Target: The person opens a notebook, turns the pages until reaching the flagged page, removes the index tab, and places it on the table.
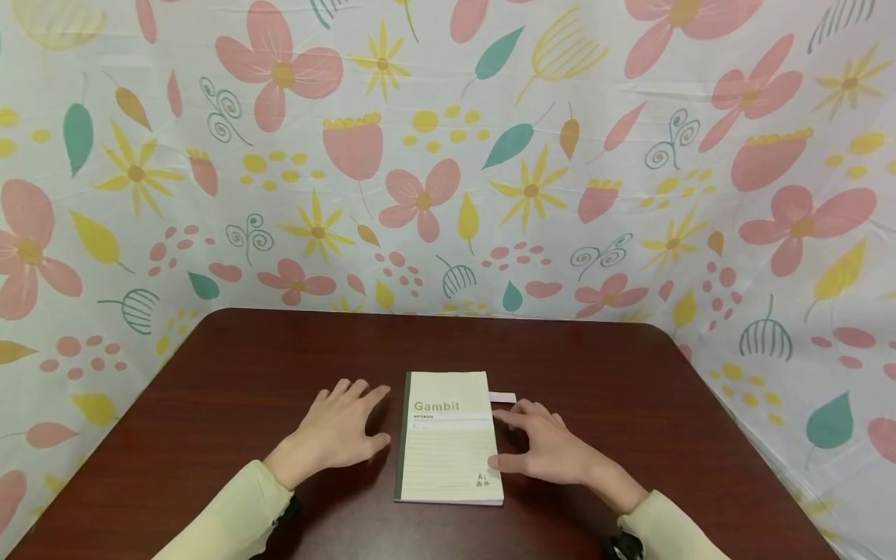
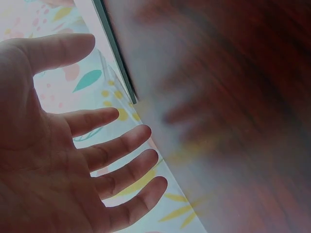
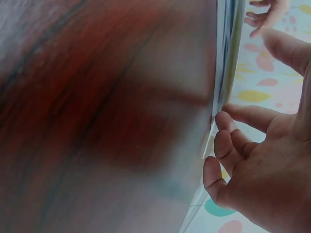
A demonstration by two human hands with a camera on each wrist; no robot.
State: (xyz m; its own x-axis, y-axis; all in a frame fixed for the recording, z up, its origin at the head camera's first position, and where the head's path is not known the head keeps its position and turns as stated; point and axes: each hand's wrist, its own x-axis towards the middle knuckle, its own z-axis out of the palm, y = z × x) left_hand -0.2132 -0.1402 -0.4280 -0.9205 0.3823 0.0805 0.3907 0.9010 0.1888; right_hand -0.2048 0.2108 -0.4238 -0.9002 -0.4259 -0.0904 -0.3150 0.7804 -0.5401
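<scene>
A cream notebook (image 1: 448,447) with a dark green spine and gold "Gambit" lettering lies closed on the dark wooden table. A pale tab (image 1: 502,397) sticks out from its right side near the top. My left hand (image 1: 339,428) is spread to the left of the spine, apart from it, with nothing in its grasp. On the other side, my right hand (image 1: 553,447) has its thumb and index fingertips right at the notebook's right edge. In the right wrist view, the index finger (image 3: 252,116) stretches toward the page edges (image 3: 226,58) while the other fingers bend loosely.
The reddish-brown table (image 1: 308,350) has rounded far corners. Behind it and along both sides hangs a white cloth (image 1: 448,155) printed with flowers and leaves. Dark bands (image 1: 623,546) sit at the cuffs of the pale sleeves (image 1: 224,513).
</scene>
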